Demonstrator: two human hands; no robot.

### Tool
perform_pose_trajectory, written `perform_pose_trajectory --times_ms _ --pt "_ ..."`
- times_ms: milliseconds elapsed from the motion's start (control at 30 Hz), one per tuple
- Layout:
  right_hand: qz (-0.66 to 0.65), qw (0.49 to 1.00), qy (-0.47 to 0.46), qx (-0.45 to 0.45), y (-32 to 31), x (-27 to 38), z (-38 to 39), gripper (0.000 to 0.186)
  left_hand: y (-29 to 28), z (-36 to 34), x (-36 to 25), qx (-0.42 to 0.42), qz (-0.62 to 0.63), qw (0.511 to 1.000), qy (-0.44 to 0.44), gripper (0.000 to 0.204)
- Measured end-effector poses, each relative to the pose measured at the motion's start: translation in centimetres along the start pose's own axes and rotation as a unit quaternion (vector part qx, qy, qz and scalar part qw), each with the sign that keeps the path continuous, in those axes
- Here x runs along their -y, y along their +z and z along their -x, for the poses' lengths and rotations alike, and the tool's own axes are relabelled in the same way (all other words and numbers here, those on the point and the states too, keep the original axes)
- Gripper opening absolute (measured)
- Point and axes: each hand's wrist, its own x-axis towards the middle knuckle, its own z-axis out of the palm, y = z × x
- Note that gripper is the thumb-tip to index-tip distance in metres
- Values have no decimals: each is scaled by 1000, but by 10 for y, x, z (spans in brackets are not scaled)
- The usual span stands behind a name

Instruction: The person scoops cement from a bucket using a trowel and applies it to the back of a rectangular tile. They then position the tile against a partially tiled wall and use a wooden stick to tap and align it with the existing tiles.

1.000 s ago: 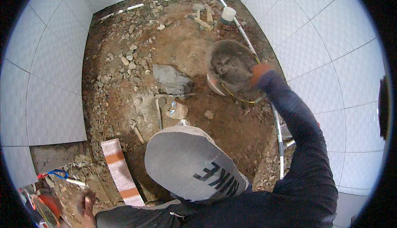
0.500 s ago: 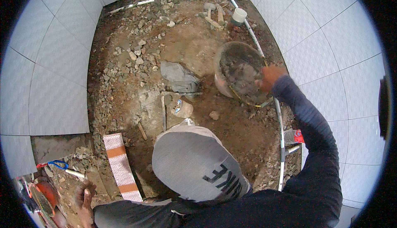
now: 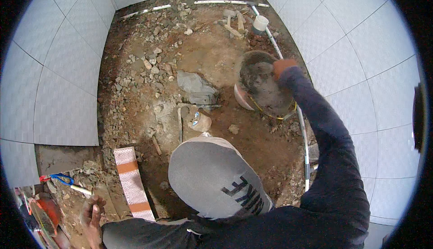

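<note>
My right hand [image 3: 285, 67] is over a round bucket [image 3: 243, 99] standing to the right of centre. Its fingers are closed at the upper right of the opening; motion blur and the grey mix hide whatever they grip. Wet grey mortar [image 3: 266, 86] fills the bucket, and a yellow band runs along the near rim. At the lower left, my left hand [image 3: 94, 213] is held out above the dirt, fingers loosely bent and apart, with nothing visible in it. Beside its fingertips lies a white stick-like piece [image 3: 81, 189] with a blue loop [image 3: 62, 179].
White pipes [image 3: 305, 140] run along the right wall; a white pipe cup [image 3: 260, 23] stands near a hammer [image 3: 229, 16]. Rubble [image 3: 151, 64] covers the left ground. A grey cloth [image 3: 196, 88], small tub [image 3: 201, 121] and pink patterned strip [image 3: 131, 181] lie nearby. A grey cap [image 3: 212, 176] blocks the lower middle.
My right hand has moved up and slightly left, from the bucket's right rim to its upper right opening. My left hand stays nearly where it was. The whole view has shifted slightly.
</note>
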Motion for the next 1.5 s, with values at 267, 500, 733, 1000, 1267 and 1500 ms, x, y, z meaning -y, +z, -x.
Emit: perform_pose_trajectory --times_ms 267,500,733,1000,1267,1500 --pt "84 994 -69 9 -18 -7 24 29 -1 -4 3 -19 13 1000 -6 50" --pt "31 998 -57 -9 102 -27 34 40 8 -11 -6 3 18 1000 -2 51" --pt "-128 990 40 39 -4 7 94 51 5 -11 -4 -6 -9 1000 -18 53" --pt "-55 989 82 107 33 18 26 44 3 -15 0 -1 -10 1000 -12 52" --pt "-123 979 125 103 62 9 -4 56 9 -14 -8 22 -7 1000 -12 51" --pt "-8 997 76 -32 0 -23 17 36 -12 -61 147 3 -70 988 -135 48"
